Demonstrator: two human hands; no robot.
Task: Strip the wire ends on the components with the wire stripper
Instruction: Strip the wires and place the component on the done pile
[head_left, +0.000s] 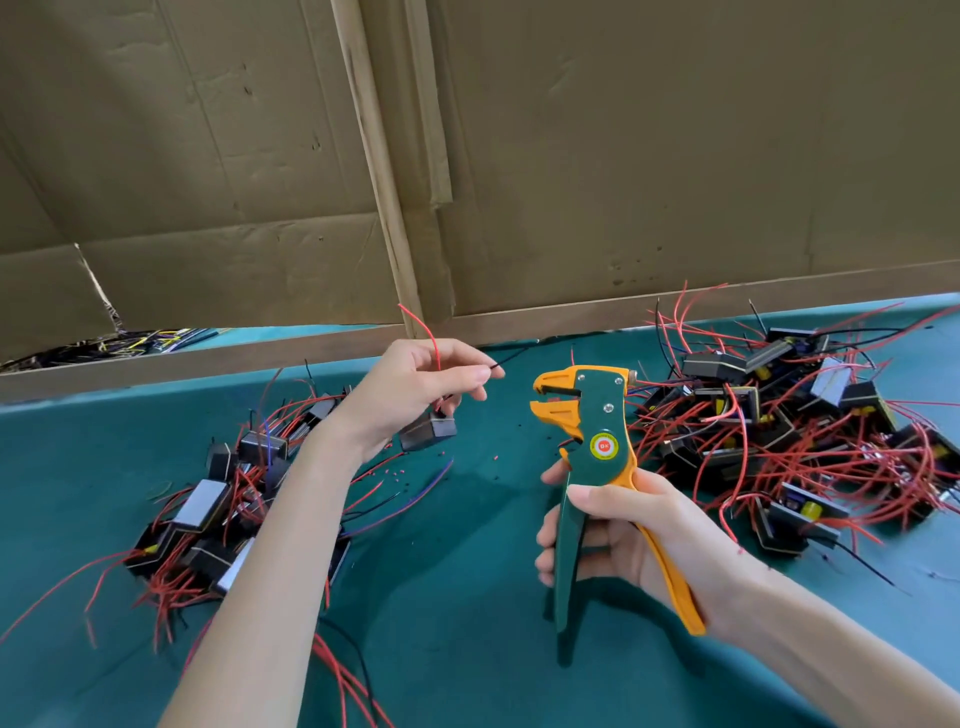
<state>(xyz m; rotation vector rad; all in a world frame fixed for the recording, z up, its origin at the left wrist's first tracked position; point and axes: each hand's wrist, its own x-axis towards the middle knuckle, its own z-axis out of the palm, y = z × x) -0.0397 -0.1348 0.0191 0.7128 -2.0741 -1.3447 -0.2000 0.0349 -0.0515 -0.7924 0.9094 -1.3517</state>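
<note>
Stripper ready, wire offered up.
Right grip (618, 540) wrapped round the wire stripper (597, 447) handles, jaws agape. Left grip (410, 389) pinches a black wire (506, 360) near its tip, the component (428, 434) dangling beneath (light, lead limp: hold close to the end). More components (779, 431) heaped on the bench (467, 649) beyond.

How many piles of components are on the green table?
2: the left pile beside the left forearm, the right pile beyond the wire stripper. More may hide behind the cardboard.

The wire stripper (597, 405) carries a round sticker (603, 446) reading "DK"; its ring lettering is too small.
</note>
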